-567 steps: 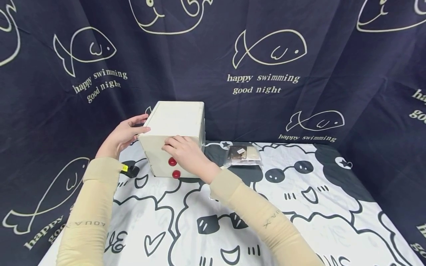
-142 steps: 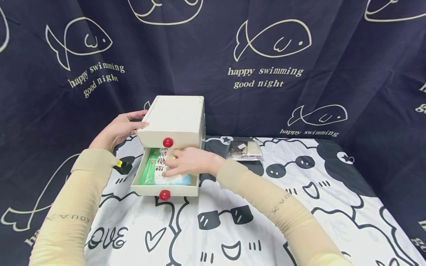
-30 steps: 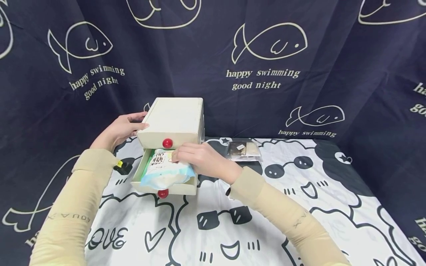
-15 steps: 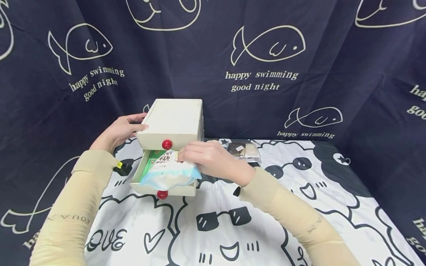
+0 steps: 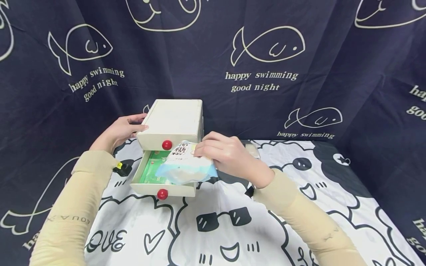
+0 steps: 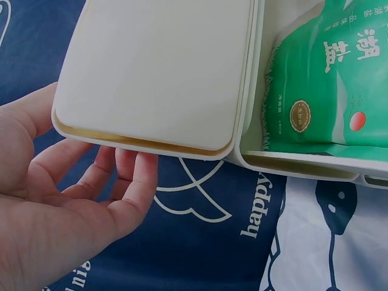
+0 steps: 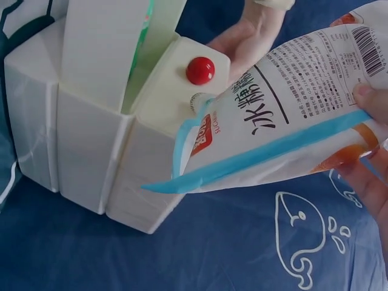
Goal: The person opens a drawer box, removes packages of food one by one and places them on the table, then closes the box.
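Note:
A small white drawer cabinet (image 5: 176, 116) with red knobs stands on the table. Its drawer below the top one (image 5: 183, 190) is pulled out, and a green salt bag (image 5: 154, 169) lies inside. My right hand (image 5: 229, 155) pinches the edge of a white and light-blue sugar bag (image 5: 188, 166), which hangs tilted over the drawer's right side. In the right wrist view, fingers (image 7: 362, 182) and thumb hold this bag's end. My left hand (image 5: 119, 131) rests against the cabinet's upper left side, fingers along the side wall and thumb near the top front edge.
A clear-wrapped package (image 5: 253, 150) lies behind my right hand, partly hidden. A white cloth with black cartoon drawings (image 5: 229, 240) covers the table. A dark blue fish-print curtain (image 5: 199, 66) hangs right behind the cabinet.
The drawer, shut in the oldest frame, is out. The sugar bag, lying in it earlier, has been lifted and moved right, uncovering more of the salt bag. My left hand stays at the cabinet.

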`<act>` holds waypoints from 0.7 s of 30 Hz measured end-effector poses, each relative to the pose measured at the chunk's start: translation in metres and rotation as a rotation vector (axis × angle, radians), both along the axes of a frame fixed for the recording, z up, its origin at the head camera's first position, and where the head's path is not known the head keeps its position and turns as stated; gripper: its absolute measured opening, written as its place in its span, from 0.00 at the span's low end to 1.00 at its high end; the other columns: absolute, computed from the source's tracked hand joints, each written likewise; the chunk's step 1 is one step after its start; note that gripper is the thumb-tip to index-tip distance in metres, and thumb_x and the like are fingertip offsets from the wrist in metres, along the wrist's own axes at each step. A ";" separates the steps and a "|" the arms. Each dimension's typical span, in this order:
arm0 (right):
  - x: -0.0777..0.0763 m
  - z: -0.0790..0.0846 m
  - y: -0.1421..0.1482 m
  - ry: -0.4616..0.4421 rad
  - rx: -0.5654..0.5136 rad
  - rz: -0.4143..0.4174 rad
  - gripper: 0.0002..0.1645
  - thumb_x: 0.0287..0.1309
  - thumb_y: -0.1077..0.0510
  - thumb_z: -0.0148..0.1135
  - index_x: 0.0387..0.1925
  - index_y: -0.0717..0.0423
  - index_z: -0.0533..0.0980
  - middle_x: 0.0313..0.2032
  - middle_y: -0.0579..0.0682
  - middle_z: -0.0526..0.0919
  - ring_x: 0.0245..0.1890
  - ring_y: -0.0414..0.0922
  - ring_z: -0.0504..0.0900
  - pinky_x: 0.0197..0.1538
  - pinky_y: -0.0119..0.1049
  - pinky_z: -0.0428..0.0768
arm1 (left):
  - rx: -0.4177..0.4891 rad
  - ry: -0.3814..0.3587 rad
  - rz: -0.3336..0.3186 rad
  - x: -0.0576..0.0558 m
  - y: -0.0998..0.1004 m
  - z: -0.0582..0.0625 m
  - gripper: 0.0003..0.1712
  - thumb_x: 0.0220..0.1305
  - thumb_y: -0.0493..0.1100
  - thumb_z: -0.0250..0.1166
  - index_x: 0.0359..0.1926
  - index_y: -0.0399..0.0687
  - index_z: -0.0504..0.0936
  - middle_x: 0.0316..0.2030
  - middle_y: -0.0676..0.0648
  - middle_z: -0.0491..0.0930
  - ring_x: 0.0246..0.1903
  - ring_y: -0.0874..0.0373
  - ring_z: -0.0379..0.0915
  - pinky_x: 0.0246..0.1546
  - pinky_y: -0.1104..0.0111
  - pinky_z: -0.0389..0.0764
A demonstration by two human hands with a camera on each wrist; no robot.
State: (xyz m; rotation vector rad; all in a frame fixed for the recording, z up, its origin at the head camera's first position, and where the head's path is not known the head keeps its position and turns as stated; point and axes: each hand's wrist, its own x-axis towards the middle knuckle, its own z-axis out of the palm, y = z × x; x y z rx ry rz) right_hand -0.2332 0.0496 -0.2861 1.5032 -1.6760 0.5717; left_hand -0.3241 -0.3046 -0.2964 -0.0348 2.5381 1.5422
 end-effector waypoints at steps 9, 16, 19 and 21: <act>0.006 0.006 0.016 -0.016 0.010 -0.053 0.15 0.53 0.72 0.58 0.33 0.50 0.82 0.34 0.39 0.85 0.38 0.41 0.80 0.29 0.31 0.79 | 0.006 0.008 -0.002 0.001 -0.001 0.000 0.42 0.61 0.43 0.65 0.72 0.46 0.55 0.71 0.40 0.53 0.65 0.47 0.55 0.64 0.51 0.61; 0.009 0.007 0.025 -0.012 -0.012 -0.039 0.14 0.51 0.72 0.59 0.31 0.50 0.81 0.33 0.40 0.84 0.37 0.42 0.80 0.28 0.31 0.79 | 0.011 0.014 -0.006 0.001 -0.001 -0.002 0.42 0.61 0.42 0.64 0.72 0.47 0.55 0.71 0.41 0.53 0.64 0.48 0.57 0.63 0.52 0.62; 0.011 0.010 0.029 0.002 -0.032 -0.029 0.14 0.52 0.72 0.58 0.30 0.51 0.81 0.32 0.40 0.84 0.35 0.42 0.80 0.26 0.31 0.78 | 0.007 0.010 -0.004 0.000 -0.001 -0.002 0.41 0.61 0.42 0.64 0.72 0.48 0.55 0.71 0.41 0.53 0.64 0.48 0.56 0.63 0.51 0.61; 0.011 0.011 0.030 0.026 -0.047 -0.025 0.14 0.52 0.72 0.57 0.29 0.51 0.81 0.31 0.40 0.84 0.33 0.41 0.80 0.25 0.30 0.78 | 0.008 0.010 -0.001 0.000 -0.002 -0.002 0.41 0.61 0.42 0.64 0.72 0.48 0.55 0.71 0.40 0.52 0.64 0.48 0.56 0.63 0.51 0.61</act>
